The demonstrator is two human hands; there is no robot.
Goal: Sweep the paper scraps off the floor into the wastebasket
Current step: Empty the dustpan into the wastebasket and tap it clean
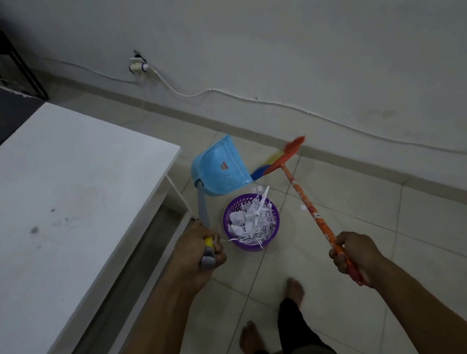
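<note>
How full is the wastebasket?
Full: paper scraps heap past the wastebasket rim, some hanging over its side.

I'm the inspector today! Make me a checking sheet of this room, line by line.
Surface: pale tiled floor, a few paper scraps left on it.
Job's things: purple wastebasket heaped with shredded paper; blue dustpan tilted behind it; orange broom.
Clutter: nothing seen.
Hands: left hand grips dustpan handle; right hand grips broom handle.
Cables: white cable runs along the wall from a plug.
Surroundings: white table at left; bare feet below.
</note>
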